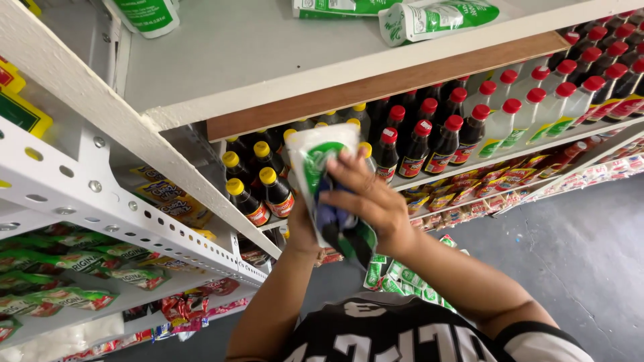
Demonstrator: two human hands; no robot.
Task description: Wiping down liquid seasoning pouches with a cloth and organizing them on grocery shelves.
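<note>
Pouch point(320, 161), white and green, sits gripped in both hands, right point(365, 201) over its front, left point(302, 228) behind, before the bottles point(258, 191); best kept upright with a firm hold.

— What can't you make out here?
— The left hand point(302, 224) sits almost wholly behind the green and white pouch point(329, 181), so its grip is hidden; only the wrist shows.
— And the pouch itself?
— Its middle is covered by the right hand point(365, 201), and its print is blurred.
— Anything cut off?
— The pouch on the top shelf point(144, 13) is cropped by the upper edge, and the yellow packet point(17, 100) by the left edge. The clear bottles point(537, 110) run out of view at the right.
— The lower shelves?
— The small sachets point(496, 184) there are too tiny and smeared to tell apart.
</note>
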